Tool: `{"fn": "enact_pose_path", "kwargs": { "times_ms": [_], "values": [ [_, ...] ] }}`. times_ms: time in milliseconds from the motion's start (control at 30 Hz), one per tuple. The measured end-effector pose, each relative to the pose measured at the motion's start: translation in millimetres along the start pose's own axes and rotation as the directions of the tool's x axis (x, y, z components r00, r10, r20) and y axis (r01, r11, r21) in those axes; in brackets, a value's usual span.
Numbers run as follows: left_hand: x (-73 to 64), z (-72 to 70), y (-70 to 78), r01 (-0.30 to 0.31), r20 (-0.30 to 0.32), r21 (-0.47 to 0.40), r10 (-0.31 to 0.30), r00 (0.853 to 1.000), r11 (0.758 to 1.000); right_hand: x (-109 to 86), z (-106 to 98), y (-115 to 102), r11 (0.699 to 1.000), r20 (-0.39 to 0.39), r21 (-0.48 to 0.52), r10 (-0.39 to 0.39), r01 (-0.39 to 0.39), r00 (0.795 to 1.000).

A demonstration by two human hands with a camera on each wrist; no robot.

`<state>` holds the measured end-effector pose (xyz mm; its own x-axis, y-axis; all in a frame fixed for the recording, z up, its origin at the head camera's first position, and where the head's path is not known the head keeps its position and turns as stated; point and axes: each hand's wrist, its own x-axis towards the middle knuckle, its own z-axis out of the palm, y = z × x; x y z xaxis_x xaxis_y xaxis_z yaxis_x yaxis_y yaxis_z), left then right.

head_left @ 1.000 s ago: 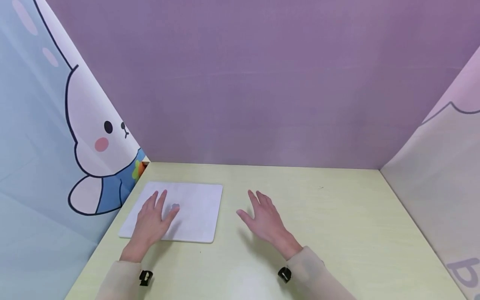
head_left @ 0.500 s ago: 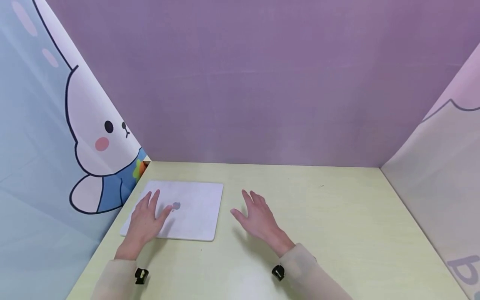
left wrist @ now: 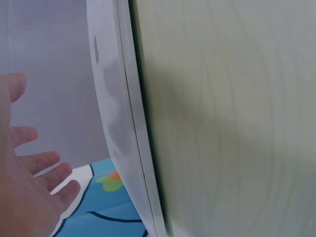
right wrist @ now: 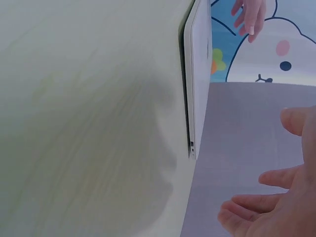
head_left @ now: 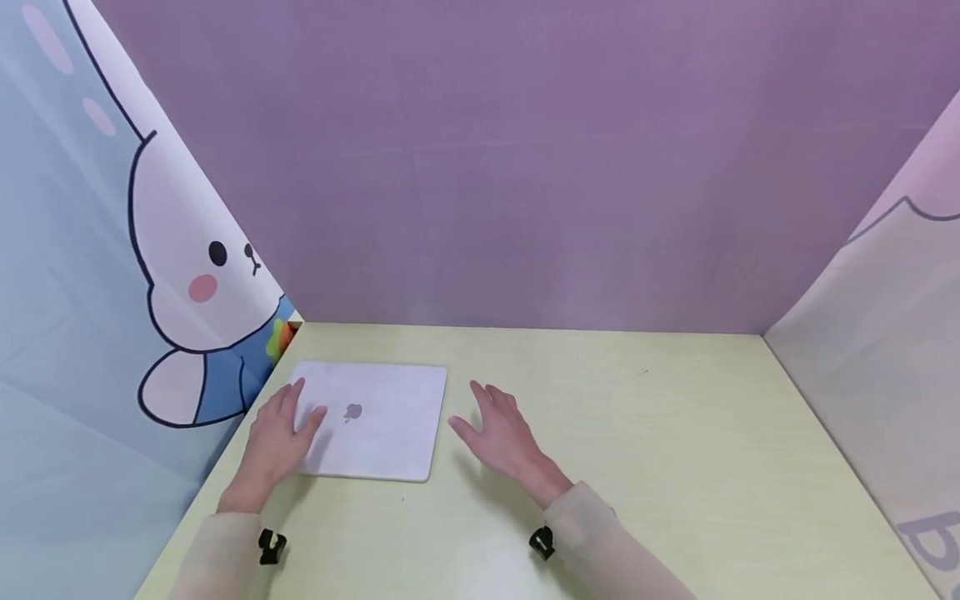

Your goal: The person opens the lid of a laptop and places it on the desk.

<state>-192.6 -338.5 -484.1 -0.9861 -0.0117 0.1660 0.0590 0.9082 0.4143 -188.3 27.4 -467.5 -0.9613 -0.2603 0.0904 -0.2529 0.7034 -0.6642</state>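
Note:
A closed silver laptop (head_left: 390, 425) with a grey apple logo on its lid lies flat on the left part of the table. My left hand (head_left: 272, 437) hovers over the laptop's left side, fingers spread and holding nothing. To the right of the laptop, my right hand (head_left: 501, 437) is held above the table, thumb toward the laptop's right edge, also holding nothing. In the left wrist view the laptop's front edge (left wrist: 136, 118) runs past the spread left fingers. Small ports show along the laptop's side (right wrist: 192, 145) in the right wrist view.
The pale wood-grain table (head_left: 637, 433) reaches back to a purple backdrop (head_left: 525, 167). A blue cloth printed with a rabbit (head_left: 202, 250) hangs along the left, and a pale printed cloth (head_left: 885, 358) along the right. Each sleeve has a black clip (head_left: 542, 542) near the wrist.
Both hands have drifted left above the table. My left hand has moved off the apple logo, which now shows fully, and the right has come nearer the laptop. The laptop has stayed in place.

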Motion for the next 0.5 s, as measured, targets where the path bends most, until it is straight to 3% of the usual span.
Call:
{"fn": "enact_pose_path", "kwargs": {
  "times_ms": [233, 500],
  "values": [
    [3.0, -4.3, -7.1, 0.029, -0.029, -0.008, -0.029, 0.999, 1.0, 5.2, 7.8, -3.0, 0.999, 0.012, 0.038, 0.005, -0.006, 1.0],
    [6.1, -7.2, -17.8, 0.095, 0.011, -0.014, -0.095, 0.995, 0.995, 11.5, 16.6, -9.0, 0.997, 0.007, 0.067, 0.031, -0.032, 0.999]
  ]
}}
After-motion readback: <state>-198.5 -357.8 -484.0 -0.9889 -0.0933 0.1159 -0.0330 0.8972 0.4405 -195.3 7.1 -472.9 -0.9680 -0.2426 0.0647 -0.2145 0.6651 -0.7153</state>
